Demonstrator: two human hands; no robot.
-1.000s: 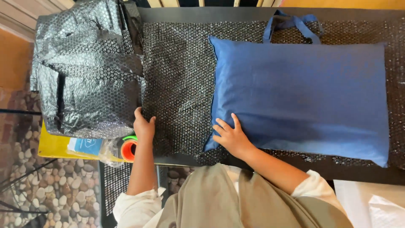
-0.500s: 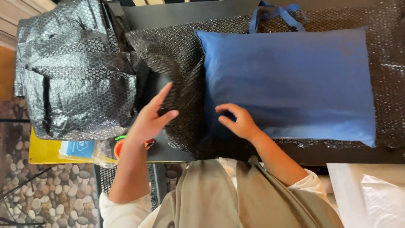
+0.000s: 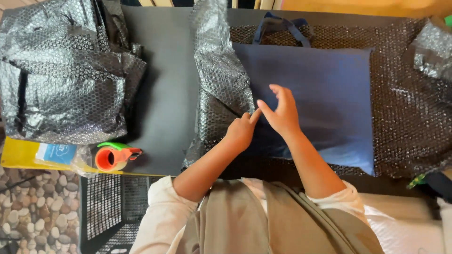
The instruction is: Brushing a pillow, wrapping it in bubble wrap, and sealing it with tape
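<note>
Left hand pinching folded black bubble-wrap sheet edge | right hand beside it, fingers spread, flattening blue fabric pillow | orange tape dispenser well left.

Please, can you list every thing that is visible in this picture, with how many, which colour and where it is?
blue pillow: one, dark blue, centre right, lying on the bubble wrap.
bubble wrap sheet: one, black, spread under the pillow; its left edge is folded up over the pillow's left end.
blue straps: one pair, blue, just beyond the pillow's far edge.
wrapped bundle: one, black bubble wrap, far left.
table top: one, dark grey, bare strip between bundle and pillow.
tape dispenser: one, orange and green, near left edge.
yellow flat thing: one, yellow, under the dispenser.
left hand: one, touching the folded wrap edge.
right hand: one, fingers spread, over the pillow.
</note>
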